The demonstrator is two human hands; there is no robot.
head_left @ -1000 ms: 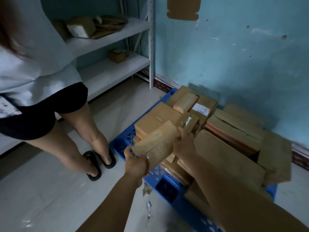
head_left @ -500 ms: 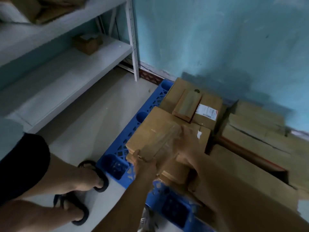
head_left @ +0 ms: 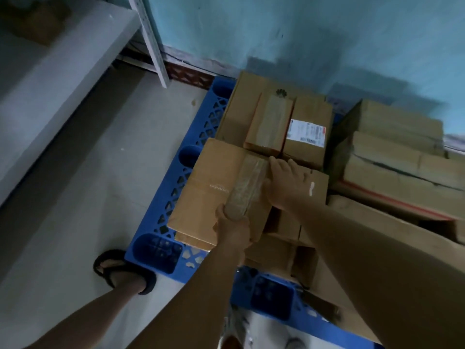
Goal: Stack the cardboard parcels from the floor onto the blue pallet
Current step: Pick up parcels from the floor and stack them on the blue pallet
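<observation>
The parcel (head_left: 247,182), a flat taped carton, is observed lying on the front-left stack of cartons on the blue pallet (head_left: 198,137), its long side running away from the camera. A second ago it was held tilted and clear of the stack; half a second ago it was being lowered; it is now seen level and in contact with the large carton (head_left: 211,187) beneath it. The left hand (head_left: 232,229) is found at the near end of the parcel, fingers curled over that end in a grip. The right hand (head_left: 286,183) is laid against the parcel's right edge, fingers extended and fairly straight toward the far corner; whether the thumb is hooked under the edge cannot be told. It is judged that the placing step is all but complete and that release is what remains, though neither hand has yet been lifted. A labelled carton (head_left: 308,133) and a narrower taped carton (head_left: 270,122) are noted just behind, near but apart from the parcel. Further cartons are stacked to the right against the wall (head_left: 327,34). A sandalled foot (head_left: 125,270) of another person is noted on the floor beside the pallet's near-left corner, where earlier that person stood further back.
</observation>
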